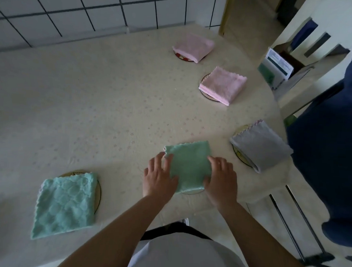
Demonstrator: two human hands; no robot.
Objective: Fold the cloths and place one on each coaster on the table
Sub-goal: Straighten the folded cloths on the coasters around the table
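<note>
Placement step: my left hand [159, 175] and right hand [221, 179] rest half-open, palms down, flanking the folded green cloth [188, 166] over its coaster [190, 192]. Next I would centre it, then release. 4 covered coasters lie around; nothing obstructs.

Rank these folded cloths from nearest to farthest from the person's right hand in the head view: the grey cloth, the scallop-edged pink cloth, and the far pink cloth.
From the right hand:
1. Grey folded cloth, just right of the hand, near the table edge.
2. Scallop-edged pink folded cloth, farther up the table, on its round coaster.
3. Far pink folded cloth, nearest the tiled wall.
</note>
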